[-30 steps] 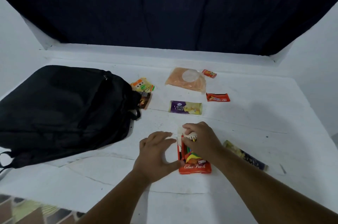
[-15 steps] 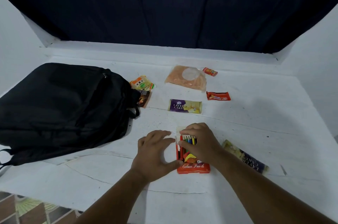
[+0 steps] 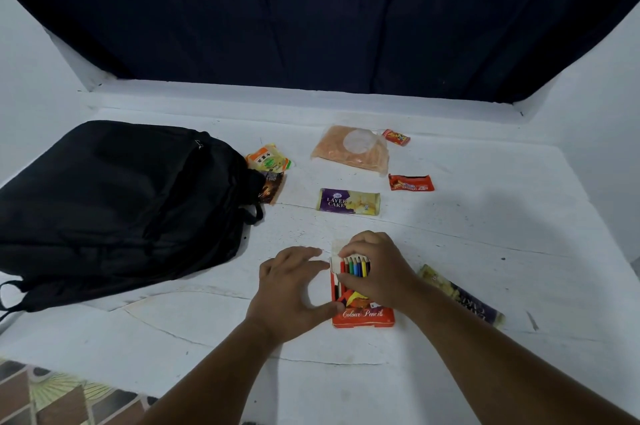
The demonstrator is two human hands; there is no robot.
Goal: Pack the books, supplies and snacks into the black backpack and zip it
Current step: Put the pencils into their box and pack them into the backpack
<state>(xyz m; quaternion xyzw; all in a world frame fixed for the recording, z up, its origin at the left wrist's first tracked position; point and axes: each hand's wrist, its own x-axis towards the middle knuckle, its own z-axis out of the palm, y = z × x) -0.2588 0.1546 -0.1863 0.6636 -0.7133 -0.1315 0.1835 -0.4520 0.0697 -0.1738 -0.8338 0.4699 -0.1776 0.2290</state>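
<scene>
Both hands meet over the orange box of colour pencils [image 3: 363,313], which lies flat on the white worktop [image 3: 485,237] with its flap open. The left hand [image 3: 291,289] braces the box's left edge, its fingers [image 3: 304,253] spread and nearly straight toward the flap and its thumb against the lower corner. The right hand [image 3: 379,268] curls over the top of the box, its fingers [image 3: 349,251] bent down onto the tips of the pencils [image 3: 356,267], which stick out of the open end in a row of colours. Just right of the right hand lies a long purple snack packet [image 3: 464,298], partly hidden by the forearm. Beyond the fingers sits a purple layer cake packet [image 3: 349,201], and farther off a clear bag of orange snacks [image 3: 349,150] with two small red wrappers [image 3: 410,182] near it. Well to the left of the left hand lies the black backpack [image 3: 114,209] on its side, with a yellow-orange packet [image 3: 268,161] and a dark brown wrapper [image 3: 272,187] touching its top end.
</scene>
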